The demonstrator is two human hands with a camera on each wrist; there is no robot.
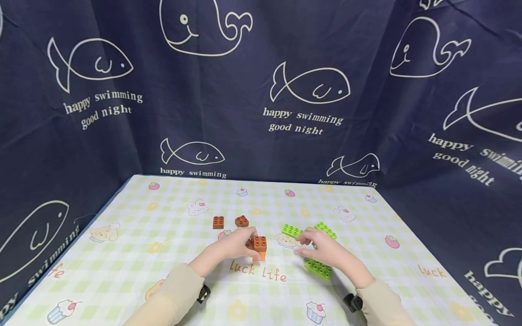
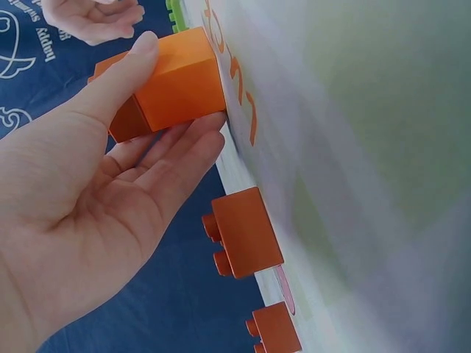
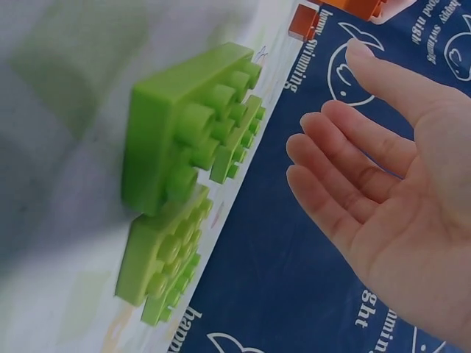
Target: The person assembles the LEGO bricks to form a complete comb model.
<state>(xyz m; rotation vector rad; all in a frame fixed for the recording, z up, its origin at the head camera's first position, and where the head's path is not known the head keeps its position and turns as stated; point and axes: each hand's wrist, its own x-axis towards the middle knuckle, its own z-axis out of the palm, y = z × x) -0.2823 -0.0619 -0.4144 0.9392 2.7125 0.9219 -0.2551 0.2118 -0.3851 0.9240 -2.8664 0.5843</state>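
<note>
My left hand (image 1: 238, 244) grips a small stack, a brown brick (image 1: 259, 242) on top of a bright orange brick (image 2: 184, 77). Its thumb lies along one side of the stack and the fingers along the other. The orange brick's lower end is right at the tablecloth. Opposite it, my right hand (image 1: 322, 246) hovers among the green bricks with nothing in its grasp, fingers loosely bent and thumb apart. A large green brick (image 3: 151, 132) sits nearest the right wrist camera, with another green brick (image 1: 292, 230) farther back.
Two loose brown bricks, a left one (image 1: 218, 222) and a turned one (image 1: 242, 221), lie beyond the left hand. Another green brick (image 1: 326, 230) is behind the right hand. A patterned tablecloth (image 1: 163, 280) covers the table, and dark blue curtains (image 1: 244, 113) hang around it.
</note>
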